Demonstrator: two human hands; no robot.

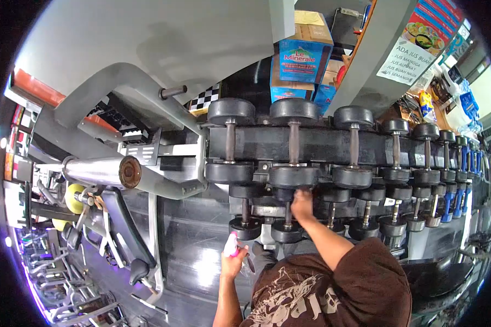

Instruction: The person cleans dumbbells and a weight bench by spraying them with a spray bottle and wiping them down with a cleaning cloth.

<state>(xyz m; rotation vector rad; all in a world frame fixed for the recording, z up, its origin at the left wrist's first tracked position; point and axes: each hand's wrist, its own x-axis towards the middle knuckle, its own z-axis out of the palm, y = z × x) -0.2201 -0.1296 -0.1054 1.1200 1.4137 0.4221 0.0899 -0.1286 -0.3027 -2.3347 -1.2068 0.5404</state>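
My left hand is closed around a spray bottle with a white and pink head; much of its body is hidden by the fingers. It is held low, in front of the near end of the rack's left side. My right hand reaches over the lower row and is at the far head of a black dumbbell. Its fingers are blurred, and whether a dark cloth lies under them I cannot make out. Just beyond the hand, a larger dumbbell rests on the upper tier.
A two-tier rack carries several dumbbells, with small blue ones at the far right. A grey machine frame with a metal post and a padded bench stand left. Blue water cartons are stacked behind.
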